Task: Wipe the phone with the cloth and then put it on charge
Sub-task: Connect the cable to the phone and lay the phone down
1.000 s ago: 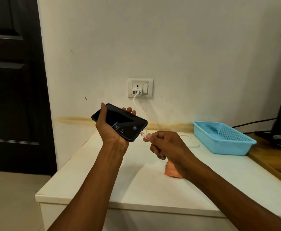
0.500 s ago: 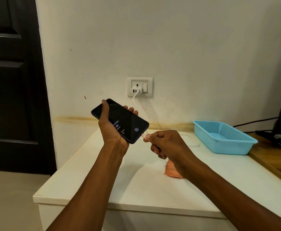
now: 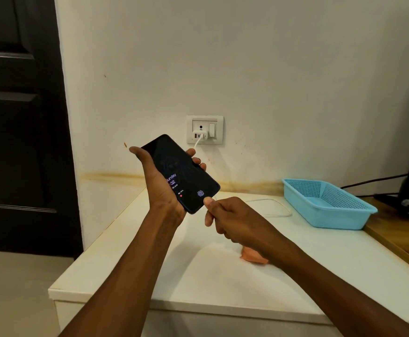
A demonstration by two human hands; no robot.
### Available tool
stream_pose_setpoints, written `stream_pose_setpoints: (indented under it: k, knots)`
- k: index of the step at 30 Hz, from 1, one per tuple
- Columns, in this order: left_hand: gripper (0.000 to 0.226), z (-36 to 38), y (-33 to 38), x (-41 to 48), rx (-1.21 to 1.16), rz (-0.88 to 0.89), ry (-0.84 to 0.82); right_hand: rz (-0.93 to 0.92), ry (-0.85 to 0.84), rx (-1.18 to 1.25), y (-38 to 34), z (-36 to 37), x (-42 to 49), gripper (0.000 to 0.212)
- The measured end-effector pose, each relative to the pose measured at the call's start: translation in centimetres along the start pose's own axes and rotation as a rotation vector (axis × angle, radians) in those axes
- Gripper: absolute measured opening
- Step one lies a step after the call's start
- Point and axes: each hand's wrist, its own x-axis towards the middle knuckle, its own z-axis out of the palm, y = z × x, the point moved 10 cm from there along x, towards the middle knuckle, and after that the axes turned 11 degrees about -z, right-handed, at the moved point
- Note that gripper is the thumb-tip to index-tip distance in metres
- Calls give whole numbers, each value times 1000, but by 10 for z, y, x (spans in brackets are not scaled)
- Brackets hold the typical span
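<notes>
The phone (image 3: pixel 181 173), screen lit, is gripped above the table (image 3: pixel 174 276) by the left hand (image 3: pixel 159 190), its long axis slanting down toward the right hand (image 3: pixel 230 217), which pinches the finger-hidden plug end of the white cable (image 3: pixel 290 212) at the phone's bottom edge, with the cloth (image 3: pixel 253 256) lying below.

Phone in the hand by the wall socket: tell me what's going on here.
A person's left hand grips a black smartphone, its lock screen lit, above a white counter. The right hand pinches the end of a white charging cable at the phone's bottom edge. The fingers hide the plug, so whether it is seated cannot be told. The cable runs to a white charger in the wall socket. An orange cloth lies on the counter beneath the right forearm.
</notes>
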Motion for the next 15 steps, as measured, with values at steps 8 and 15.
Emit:
stream_pose_setpoints:
  k: [8, 15]
  knots:
    - [98, 1, -1, -2, -82, 60, -21, 35, 12, 129, -1, -4, 3, 50]
    - [100, 4, 5, -6, -63, 82, -35, 48, -14, 140, -2, 0, 7, 50]
